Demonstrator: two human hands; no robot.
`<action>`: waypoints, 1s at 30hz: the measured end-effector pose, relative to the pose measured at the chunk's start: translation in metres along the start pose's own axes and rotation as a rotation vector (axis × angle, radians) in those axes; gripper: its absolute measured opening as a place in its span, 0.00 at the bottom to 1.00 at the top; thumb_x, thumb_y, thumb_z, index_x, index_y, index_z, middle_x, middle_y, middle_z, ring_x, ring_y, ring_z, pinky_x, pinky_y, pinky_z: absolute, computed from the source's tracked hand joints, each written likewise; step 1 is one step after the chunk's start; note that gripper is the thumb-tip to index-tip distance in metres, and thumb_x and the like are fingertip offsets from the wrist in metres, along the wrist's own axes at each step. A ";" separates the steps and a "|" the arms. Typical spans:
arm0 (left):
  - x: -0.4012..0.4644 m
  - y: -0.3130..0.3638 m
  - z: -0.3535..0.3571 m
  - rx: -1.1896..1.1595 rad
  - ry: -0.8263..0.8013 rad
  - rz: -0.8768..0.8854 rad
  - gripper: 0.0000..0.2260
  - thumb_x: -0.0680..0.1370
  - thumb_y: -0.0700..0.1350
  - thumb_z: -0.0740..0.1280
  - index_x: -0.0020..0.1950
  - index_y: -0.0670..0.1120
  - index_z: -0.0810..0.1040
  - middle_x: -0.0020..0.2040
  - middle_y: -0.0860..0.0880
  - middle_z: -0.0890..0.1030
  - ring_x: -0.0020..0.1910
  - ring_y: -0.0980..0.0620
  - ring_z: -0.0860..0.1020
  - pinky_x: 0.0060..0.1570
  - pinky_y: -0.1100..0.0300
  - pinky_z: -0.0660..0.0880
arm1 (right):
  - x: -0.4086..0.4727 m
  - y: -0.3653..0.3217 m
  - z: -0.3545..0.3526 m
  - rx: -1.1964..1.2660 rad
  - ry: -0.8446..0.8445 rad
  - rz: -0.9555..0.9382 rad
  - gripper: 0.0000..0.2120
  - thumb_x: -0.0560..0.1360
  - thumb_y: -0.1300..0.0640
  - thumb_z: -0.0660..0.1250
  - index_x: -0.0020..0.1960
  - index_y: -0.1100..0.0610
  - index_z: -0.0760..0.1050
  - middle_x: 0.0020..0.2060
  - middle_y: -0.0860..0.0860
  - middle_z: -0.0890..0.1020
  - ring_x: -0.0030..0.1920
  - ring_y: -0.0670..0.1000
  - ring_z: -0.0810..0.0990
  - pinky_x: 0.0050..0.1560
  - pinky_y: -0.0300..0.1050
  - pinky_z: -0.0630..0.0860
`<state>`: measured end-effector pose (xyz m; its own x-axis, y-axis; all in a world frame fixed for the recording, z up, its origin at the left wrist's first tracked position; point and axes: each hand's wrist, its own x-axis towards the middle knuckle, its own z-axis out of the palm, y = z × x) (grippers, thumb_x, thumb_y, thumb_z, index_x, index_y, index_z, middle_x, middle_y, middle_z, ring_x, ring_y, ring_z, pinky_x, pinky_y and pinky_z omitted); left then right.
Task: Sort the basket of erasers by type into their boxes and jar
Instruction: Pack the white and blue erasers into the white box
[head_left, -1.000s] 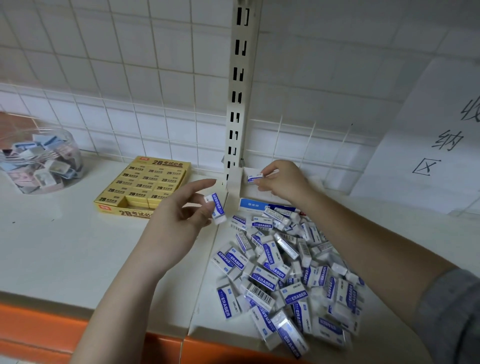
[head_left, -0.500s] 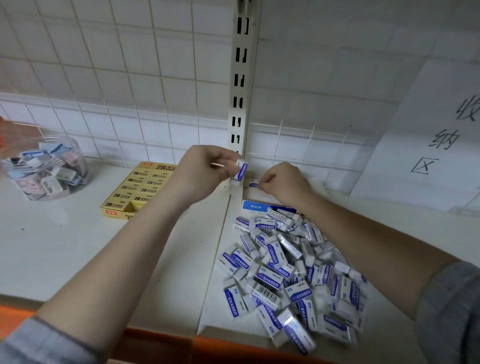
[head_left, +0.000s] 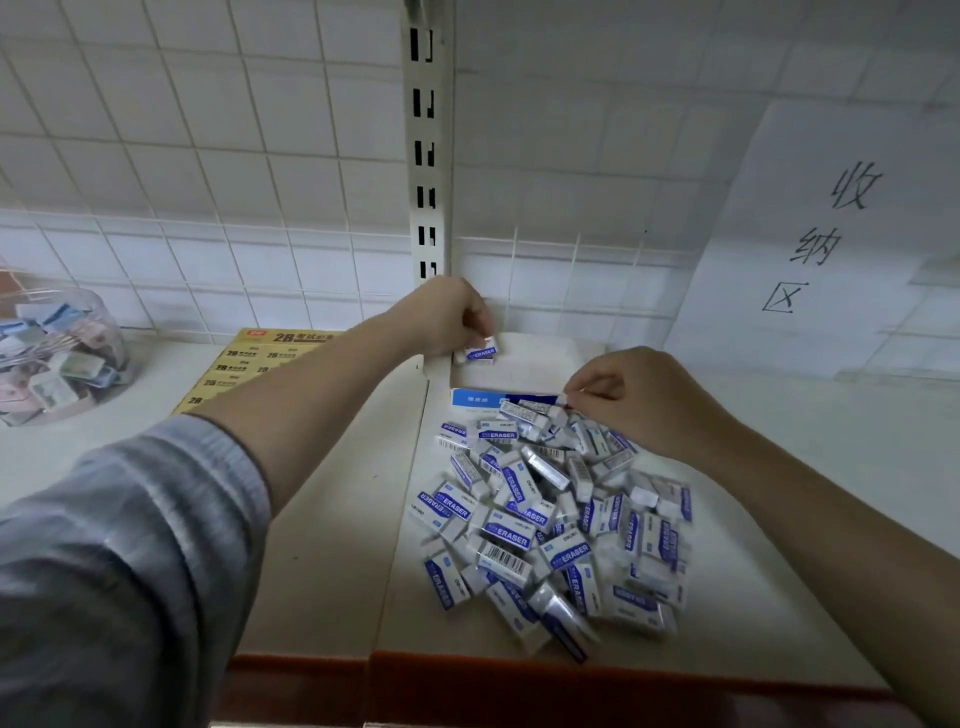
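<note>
Inside the white-and-blue box (head_left: 540, 353), the left hand (head_left: 447, 317) pinched a blue-sleeved eraser (head_left: 480, 353), long axis crosswise; the right hand (head_left: 634, 400) pinched another at the pile (head_left: 556, 519).

White erasers (head_left: 550, 525) with blue printed sleeves, yellow box (head_left: 244, 364), grey sleeve (head_left: 130, 545), orange shelf edge (head_left: 519, 675)

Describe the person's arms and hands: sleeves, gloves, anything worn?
Both hands bare: left hand, right hand; no gloves, rings or watch visible. The grey ribbed knit sleeve on the left arm is pushed up, leaving the forearm bare. Right forearm bare as far as the frame shows.
</note>
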<state>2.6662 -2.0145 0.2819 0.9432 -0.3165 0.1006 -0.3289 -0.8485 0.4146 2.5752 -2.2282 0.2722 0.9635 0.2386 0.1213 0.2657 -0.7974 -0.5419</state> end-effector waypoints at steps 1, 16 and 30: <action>0.002 0.000 0.001 0.034 0.000 0.006 0.08 0.74 0.35 0.69 0.52 0.41 0.83 0.51 0.47 0.83 0.50 0.52 0.80 0.50 0.66 0.72 | -0.004 0.000 0.001 0.006 -0.001 -0.004 0.05 0.74 0.57 0.69 0.48 0.53 0.82 0.42 0.46 0.85 0.40 0.37 0.80 0.45 0.31 0.74; -0.003 -0.007 0.017 0.440 -0.039 0.076 0.14 0.77 0.38 0.60 0.55 0.51 0.81 0.48 0.48 0.77 0.44 0.48 0.74 0.39 0.59 0.68 | -0.017 -0.008 0.012 0.005 0.046 -0.006 0.11 0.75 0.52 0.67 0.57 0.50 0.79 0.47 0.45 0.82 0.44 0.44 0.80 0.46 0.37 0.75; -0.001 0.012 0.027 0.366 0.138 -0.122 0.11 0.73 0.31 0.63 0.50 0.43 0.78 0.52 0.44 0.77 0.49 0.43 0.76 0.40 0.55 0.72 | -0.009 -0.017 0.022 0.081 -0.073 0.083 0.15 0.69 0.51 0.74 0.55 0.53 0.81 0.47 0.48 0.83 0.40 0.38 0.76 0.40 0.25 0.69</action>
<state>2.6598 -2.0358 0.2620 0.9655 -0.1649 0.2017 -0.1848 -0.9792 0.0840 2.5611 -2.2052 0.2621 0.9763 0.2161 0.0142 0.1792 -0.7693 -0.6133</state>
